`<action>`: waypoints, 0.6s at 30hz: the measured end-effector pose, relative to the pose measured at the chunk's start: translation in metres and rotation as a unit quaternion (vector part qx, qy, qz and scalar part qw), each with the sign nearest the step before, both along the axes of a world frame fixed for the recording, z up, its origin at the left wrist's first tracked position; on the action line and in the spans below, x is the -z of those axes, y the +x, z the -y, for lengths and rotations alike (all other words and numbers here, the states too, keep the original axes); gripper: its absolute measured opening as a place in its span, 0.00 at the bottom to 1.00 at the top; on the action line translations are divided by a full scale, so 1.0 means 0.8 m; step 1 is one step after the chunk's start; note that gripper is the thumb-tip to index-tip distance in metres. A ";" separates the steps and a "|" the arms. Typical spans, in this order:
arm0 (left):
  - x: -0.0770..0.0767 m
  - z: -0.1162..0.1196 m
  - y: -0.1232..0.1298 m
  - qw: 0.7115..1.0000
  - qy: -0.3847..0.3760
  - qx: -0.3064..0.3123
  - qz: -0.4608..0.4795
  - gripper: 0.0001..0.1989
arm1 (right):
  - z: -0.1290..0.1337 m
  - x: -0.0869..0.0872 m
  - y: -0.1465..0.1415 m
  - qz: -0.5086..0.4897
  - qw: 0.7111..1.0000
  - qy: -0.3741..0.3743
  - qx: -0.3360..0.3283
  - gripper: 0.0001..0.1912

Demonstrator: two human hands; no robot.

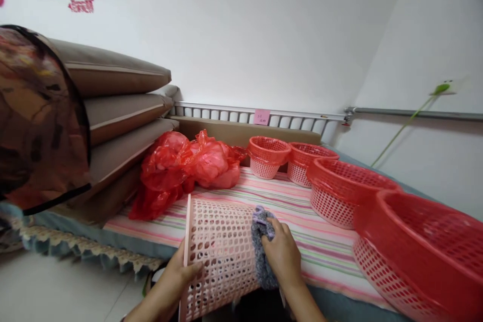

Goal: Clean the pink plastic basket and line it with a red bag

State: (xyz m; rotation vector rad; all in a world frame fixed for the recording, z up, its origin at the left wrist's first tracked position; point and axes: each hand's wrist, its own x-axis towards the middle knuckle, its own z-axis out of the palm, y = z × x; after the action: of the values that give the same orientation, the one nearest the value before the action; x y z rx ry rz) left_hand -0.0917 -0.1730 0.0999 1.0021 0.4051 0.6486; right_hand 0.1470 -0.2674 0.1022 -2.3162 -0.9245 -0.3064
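A pale pink perforated plastic basket (pixel 221 249) lies on its side at the near edge of the striped bed cover (pixel 302 211). My left hand (pixel 177 274) grips its rim on the left side. My right hand (pixel 281 254) presses a grey cloth (pixel 260 246) against the basket's outer wall on the right. The cloth hangs down past my fingers.
Several red baskets (pixel 335 186) line the right side of the bed, the nearest (pixel 426 251) largest. A crumpled red plastic bag (pixel 184 166) lies behind the pink basket. Stacked brown cushions (pixel 121 110) sit at left. A patterned hat brim (pixel 37 115) fills the left edge.
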 end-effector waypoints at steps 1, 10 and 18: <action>0.003 -0.001 0.001 1.000 -0.010 -0.001 -0.006 0.46 | -0.003 -0.002 -0.002 -0.015 1.000 0.001 -0.001 0.20; 0.029 0.001 0.001 0.998 0.026 -0.039 -0.029 0.46 | -0.085 -0.048 -0.151 -0.050 0.961 0.092 -0.254 0.23; 0.042 0.006 0.000 0.999 0.020 -0.048 -0.005 0.46 | -0.080 -0.038 -0.150 0.014 0.966 0.079 -0.248 0.25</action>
State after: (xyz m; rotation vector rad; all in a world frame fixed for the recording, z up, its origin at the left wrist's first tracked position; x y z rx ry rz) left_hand -0.0918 -0.1777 0.0662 1.0292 0.4527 0.7407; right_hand 0.0268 -0.2036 0.1326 -1.8640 -1.3970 -0.1899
